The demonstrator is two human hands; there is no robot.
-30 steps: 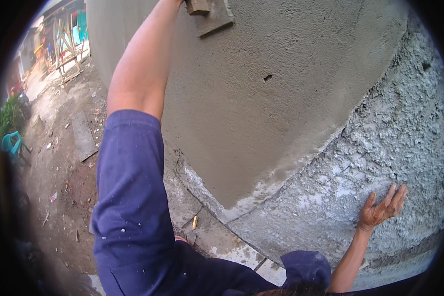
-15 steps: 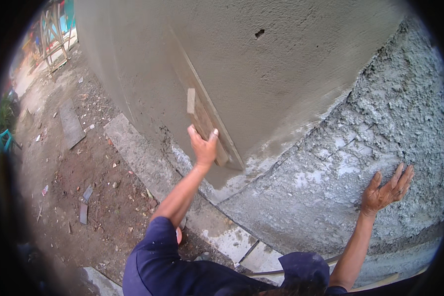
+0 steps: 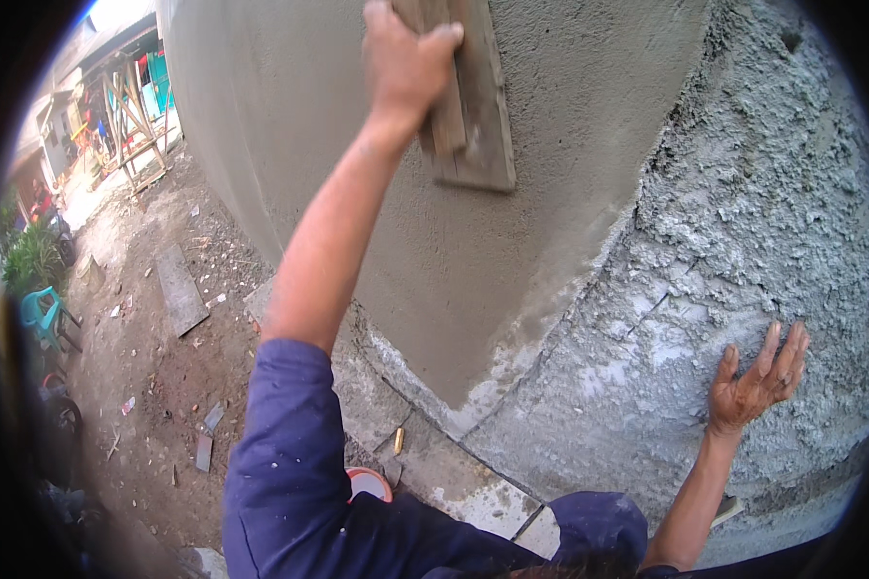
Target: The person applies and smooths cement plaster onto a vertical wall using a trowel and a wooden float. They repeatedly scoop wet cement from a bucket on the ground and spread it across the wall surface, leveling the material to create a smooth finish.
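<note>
My left hand, arm stretched upward, is closed around the handle of a long wooden plastering float. The float's board lies against the smooth, wet grey plaster of the wall, and its upper end is cut off by the top of the picture. Farther right my right hand rests with spread fingers on rough, lumpy mortar, holding nothing. A pale, uneven edge divides the smooth plaster from the rough part. The smooth area narrows to a point near the wall's foot.
A concrete ledge runs along the wall's foot, with a round pail beside my body. Dirt ground at left bears a flat board and scraps. Beyond are a teal plastic chair and a wooden frame.
My left hand has slid the float upward over the plaster, and the float now stands more upright. My right hand stays at the same place on the rough mortar.
</note>
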